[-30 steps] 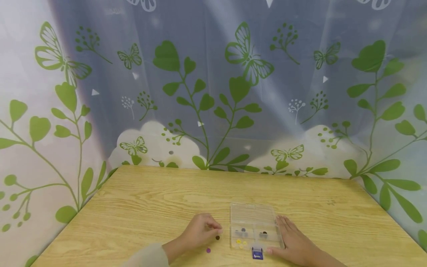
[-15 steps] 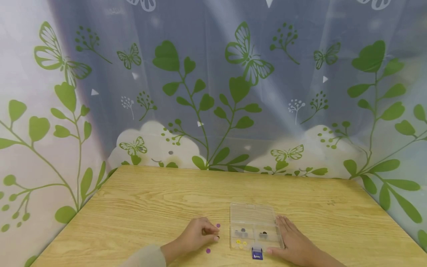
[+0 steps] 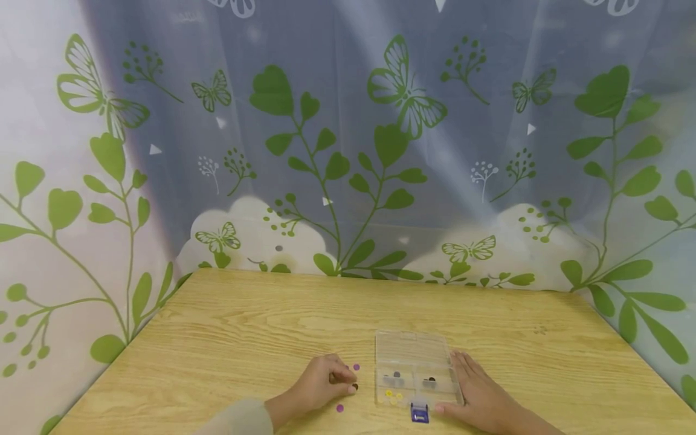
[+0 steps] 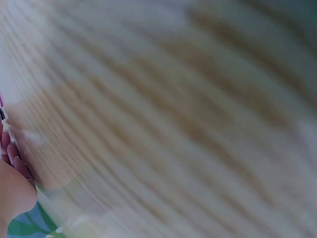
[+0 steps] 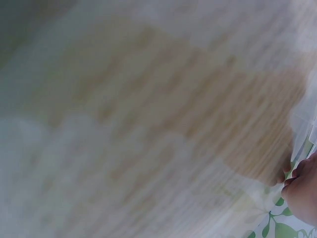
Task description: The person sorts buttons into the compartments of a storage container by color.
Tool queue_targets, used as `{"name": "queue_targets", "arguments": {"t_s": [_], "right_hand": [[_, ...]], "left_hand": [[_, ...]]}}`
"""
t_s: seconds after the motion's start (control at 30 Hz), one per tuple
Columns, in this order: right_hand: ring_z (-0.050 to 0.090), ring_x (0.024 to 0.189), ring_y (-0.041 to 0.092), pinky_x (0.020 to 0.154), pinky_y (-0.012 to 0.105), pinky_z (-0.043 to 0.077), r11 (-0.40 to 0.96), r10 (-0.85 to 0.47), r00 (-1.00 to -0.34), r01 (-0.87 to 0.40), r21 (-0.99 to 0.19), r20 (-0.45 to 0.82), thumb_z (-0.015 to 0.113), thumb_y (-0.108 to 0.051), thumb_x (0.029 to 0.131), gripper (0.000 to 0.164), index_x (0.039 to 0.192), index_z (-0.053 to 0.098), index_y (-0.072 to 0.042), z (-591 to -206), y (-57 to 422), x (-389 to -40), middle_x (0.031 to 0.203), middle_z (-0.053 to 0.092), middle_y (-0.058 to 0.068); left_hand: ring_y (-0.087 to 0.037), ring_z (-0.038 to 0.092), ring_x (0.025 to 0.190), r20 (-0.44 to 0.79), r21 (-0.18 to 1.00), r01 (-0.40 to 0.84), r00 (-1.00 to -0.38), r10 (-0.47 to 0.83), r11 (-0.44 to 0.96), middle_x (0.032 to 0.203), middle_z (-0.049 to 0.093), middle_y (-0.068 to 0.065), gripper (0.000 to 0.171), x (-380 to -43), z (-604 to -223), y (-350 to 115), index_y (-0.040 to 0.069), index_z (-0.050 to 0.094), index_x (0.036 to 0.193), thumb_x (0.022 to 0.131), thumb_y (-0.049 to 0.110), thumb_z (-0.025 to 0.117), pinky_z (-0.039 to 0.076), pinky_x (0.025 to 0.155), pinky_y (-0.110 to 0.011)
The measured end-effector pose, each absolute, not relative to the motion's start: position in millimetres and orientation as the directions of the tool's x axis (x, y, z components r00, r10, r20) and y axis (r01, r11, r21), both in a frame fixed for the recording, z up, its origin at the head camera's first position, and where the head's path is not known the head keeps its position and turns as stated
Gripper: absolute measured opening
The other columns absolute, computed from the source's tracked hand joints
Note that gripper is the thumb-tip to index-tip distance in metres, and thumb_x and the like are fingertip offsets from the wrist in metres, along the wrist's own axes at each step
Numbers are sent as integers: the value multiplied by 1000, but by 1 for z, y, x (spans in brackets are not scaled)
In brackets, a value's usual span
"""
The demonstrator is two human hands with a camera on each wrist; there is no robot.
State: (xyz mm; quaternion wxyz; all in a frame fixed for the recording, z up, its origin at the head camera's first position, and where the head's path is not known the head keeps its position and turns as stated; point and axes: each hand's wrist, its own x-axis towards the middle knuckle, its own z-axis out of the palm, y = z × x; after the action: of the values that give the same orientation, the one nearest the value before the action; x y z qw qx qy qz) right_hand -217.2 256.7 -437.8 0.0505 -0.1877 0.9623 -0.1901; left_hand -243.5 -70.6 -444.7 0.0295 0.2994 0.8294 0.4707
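My left hand [image 3: 326,382] is low over the table, its thumb and index fingertips pinching a small dark button [image 3: 356,386]. Two purple buttons lie by it: a farther purple button [image 3: 356,367] just past the fingertips, and a nearer purple button [image 3: 339,408] below the hand. To the right stands a clear plastic compartment box [image 3: 412,349] with its lid raised back and a blue latch [image 3: 420,413] in front. My right hand [image 3: 481,396] rests flat along the box's right side, fingers straight, thumb at the front corner.
Inside the box are yellow buttons [image 3: 389,393] at front left, a grey-blue button [image 3: 397,374] at back left and a dark button [image 3: 432,380] at back right. The wooden table [image 3: 261,320] ends at a leaf-patterned curtain [image 3: 348,151].
My left hand has shifted slightly and its fingertips have closed on the dark button. The farther purple button, earlier hidden by the fingers, now shows. The right hand and box have stayed still.
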Motion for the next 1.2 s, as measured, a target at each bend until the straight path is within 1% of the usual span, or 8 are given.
{"name": "queue_targets", "arguments": {"t_s": [0.23,0.4,0.77,1.2], "right_hand": [[14,136,50,107,62,14,853,-380,-924,-334,-401,-38,54,-60,83,101,141,17,14,-439,257,-218,147,16,35],[14,136,50,107,62,15,855,-378,-925,-334,-395,-36,54,-60,83,101,141,17,14,-439,257,-218,147,16,34],[14,136,50,107,62,16,855,-378,-925,-334,-396,-37,54,-60,83,101,141,16,14,-439,258,-218,147,16,34],[13,136,50,108,62,13,850,-382,-923,-330,-410,-51,53,-60,84,100,141,16,13,-439,258,-218,148,15,34]], "left_hand": [[-2,53,78,234,806,458,-829,507,376,85,64,-5,9,-244,-447,-70,4,71,84,76,9,72,46,69,-13],[-3,53,77,234,808,454,-831,504,374,84,64,-5,9,-244,-446,-69,4,71,83,76,9,72,46,68,-12],[3,49,75,220,803,445,-839,498,397,82,64,-3,6,-245,-446,-68,4,71,81,77,9,72,46,67,-12],[3,46,71,218,792,449,-841,496,413,80,63,-4,5,-244,-445,-67,3,69,79,76,7,72,44,65,-13]]}}
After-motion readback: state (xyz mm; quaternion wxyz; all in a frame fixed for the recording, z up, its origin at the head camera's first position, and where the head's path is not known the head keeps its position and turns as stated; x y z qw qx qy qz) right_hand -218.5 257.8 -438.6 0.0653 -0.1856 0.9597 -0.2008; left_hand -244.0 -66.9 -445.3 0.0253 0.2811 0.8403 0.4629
